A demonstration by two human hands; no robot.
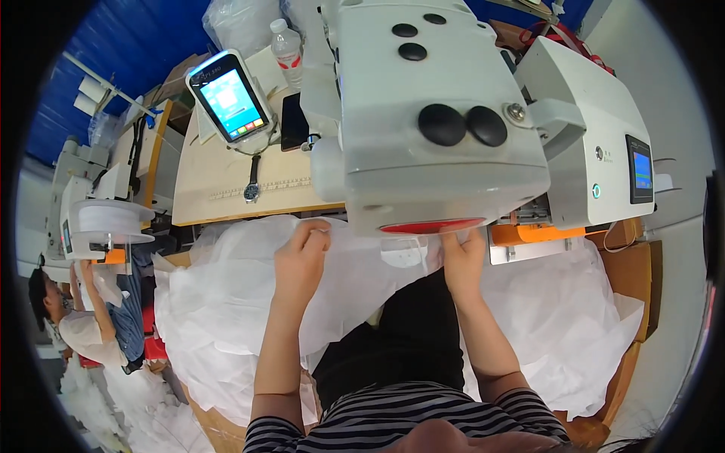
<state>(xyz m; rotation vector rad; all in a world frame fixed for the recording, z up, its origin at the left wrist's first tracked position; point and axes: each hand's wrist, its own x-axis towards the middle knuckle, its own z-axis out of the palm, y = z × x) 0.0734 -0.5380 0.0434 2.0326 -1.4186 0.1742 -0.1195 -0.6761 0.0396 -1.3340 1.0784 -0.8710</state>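
Thin white fabric point(226, 279) spreads in a wide heap over my lap and the table's front, reaching under the head of a white sewing machine point(445, 181). My left hand point(302, 253) is closed on the fabric to the left of the machine head, its fingers curled. Close under the front of the machine, my right hand point(462, 264) holds the fabric's edge by a clear plate point(402, 253). The machine head hides the tips of its fingers. The needle area is out of sight beneath the head.
On the wooden table point(287, 170) are a lit touch screen point(230, 98), a wristwatch point(251, 185), a dark phone point(294, 121) and a water bottle point(287, 53). A white control unit point(581, 143) flanks the machine. More white fabric point(551, 332) fills a box at right. A co-worker point(91, 328) sits far left.
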